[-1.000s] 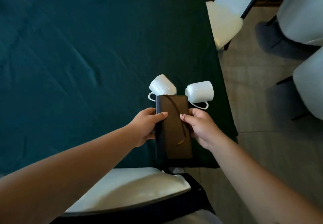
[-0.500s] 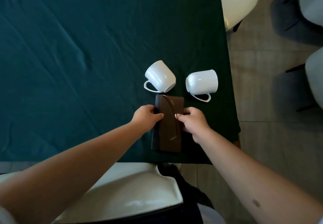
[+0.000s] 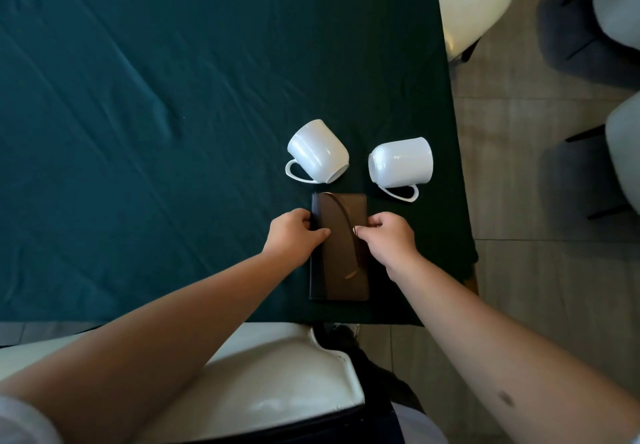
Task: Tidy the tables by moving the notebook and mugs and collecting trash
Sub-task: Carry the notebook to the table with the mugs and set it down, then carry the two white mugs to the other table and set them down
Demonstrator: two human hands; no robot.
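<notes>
A dark brown notebook (image 3: 341,263) with a ribbon marker lies flat on the dark green tablecloth (image 3: 173,97), near the table's front right corner. My left hand (image 3: 294,235) grips its left edge, thumb on the cover. My right hand (image 3: 388,235) pinches its right edge next to the ribbon. Two white mugs lie on their sides just beyond the notebook: the left mug (image 3: 317,152) with its handle toward the left, and the right mug (image 3: 401,163) with its handle toward me.
A white-cushioned chair (image 3: 277,381) stands tucked under the table's near edge below my arms. Another white chair (image 3: 471,3) stands at the table's right side. Further chairs (image 3: 620,138) stand on the tiled floor to the right.
The notebook has gone from held above the table's near edge to lying flat on the cloth, just short of the mugs. Both hands stayed on its edges. The camera tilted down.
</notes>
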